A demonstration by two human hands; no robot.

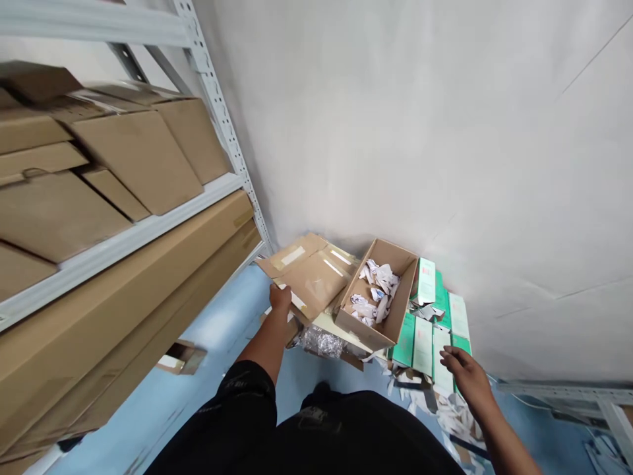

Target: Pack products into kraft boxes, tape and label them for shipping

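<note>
We see the flat cardboard (316, 278) just left of the open box (364, 334). Our left hand (280, 298) pinches the cardboard's edge; our right hand (463, 373) holds nothing, fingers loosely bent. If we tug hard, we could bump the box and spill the crumpled paper (383, 277).

The flattened cardboard (316, 280) is brown, with several overlapping panels and creased folds. White strips (293, 256) and clear tape are fixed to its upper face. It lies slightly skewed at the left end of the pale surface (330, 324), covering the left part of the surface. Its near corner reaches the surface's front edge.

The boxes (422, 343) are narrow, some green-faced, others mostly white. They are packed side by side in rows beyond the surface's right end. The box at the rows' far left corner sits tilted.
</note>
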